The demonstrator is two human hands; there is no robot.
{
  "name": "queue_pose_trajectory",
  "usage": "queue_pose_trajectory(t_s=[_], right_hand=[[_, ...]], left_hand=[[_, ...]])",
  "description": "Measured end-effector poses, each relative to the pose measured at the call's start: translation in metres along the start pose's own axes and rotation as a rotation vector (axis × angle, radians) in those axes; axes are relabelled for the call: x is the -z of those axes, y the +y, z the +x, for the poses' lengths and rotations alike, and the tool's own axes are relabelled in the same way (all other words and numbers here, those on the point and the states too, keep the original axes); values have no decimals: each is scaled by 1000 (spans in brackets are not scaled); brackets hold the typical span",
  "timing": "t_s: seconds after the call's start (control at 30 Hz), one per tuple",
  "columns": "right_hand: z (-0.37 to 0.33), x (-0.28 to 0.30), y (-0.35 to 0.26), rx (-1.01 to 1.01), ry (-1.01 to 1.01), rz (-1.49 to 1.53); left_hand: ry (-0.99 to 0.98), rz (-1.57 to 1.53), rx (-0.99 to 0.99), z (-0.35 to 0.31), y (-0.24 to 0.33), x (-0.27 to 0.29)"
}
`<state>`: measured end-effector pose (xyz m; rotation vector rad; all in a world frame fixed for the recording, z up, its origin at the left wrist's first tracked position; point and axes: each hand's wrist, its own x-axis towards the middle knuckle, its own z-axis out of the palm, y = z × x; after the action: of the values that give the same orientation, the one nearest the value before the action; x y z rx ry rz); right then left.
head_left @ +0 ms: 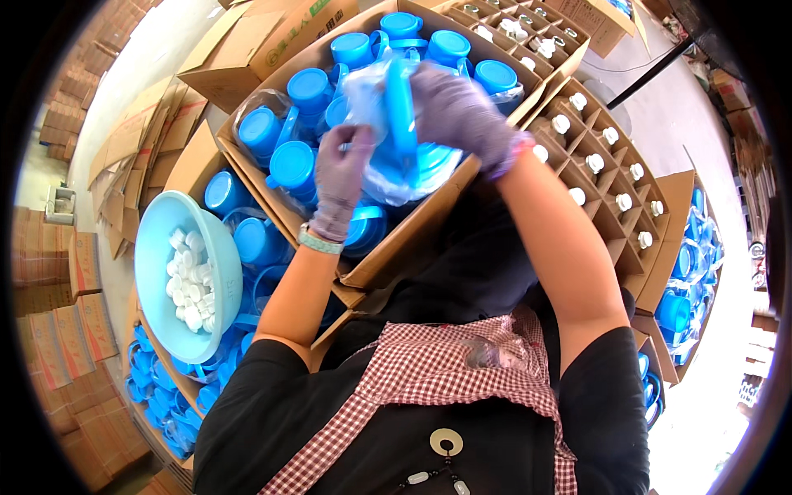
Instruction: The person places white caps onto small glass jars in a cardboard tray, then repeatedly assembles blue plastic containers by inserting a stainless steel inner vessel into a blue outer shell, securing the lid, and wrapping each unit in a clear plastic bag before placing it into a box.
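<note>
Film (363,92) hung in a crumpled sheet just left of the blue piece (402,124), which was held up over the open box (421,221), nearer its right-hand edge than its left corner. From where I stood, its long axis ran roughly from the box's far corner toward its near edge, passing between the two gloved hands. The right hand (469,106) was the nearer: it came in across the box's right-hand edge and seemed closed about the piece's far end, though blur hid the fingertips. The left hand (340,169) was to the other side, over the near left edge, its fingers drawn narrow on the film; I could not tell whether they also touched the piece.

Blue cups (293,165) stood below, along the box's left and far edges. Past the left edge was a pale blue bowl (227,276) of white caps (191,285); past the right, a divided box (634,261) held white-topped bottles (595,162).
</note>
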<state>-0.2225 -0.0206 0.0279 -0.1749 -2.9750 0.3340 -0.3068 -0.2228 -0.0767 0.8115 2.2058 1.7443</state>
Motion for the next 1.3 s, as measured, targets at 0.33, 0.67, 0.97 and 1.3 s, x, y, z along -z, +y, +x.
queue_pose_trajectory(t_s=[0.33,0.67,0.97,1.3], right_hand=[[-46,-198,17,-32,-119,-2],[-66,-180,8,-94,25,279],[-72,-174,38,-381,978,1009],[-100,-155,24,73,335,278]], left_hand=[[-105,796,-176,4,-42,74],[-501,1266,222,93,-51,108],[-406,495,-359,48,26,0],[-328,899,5,29,-67,-58]])
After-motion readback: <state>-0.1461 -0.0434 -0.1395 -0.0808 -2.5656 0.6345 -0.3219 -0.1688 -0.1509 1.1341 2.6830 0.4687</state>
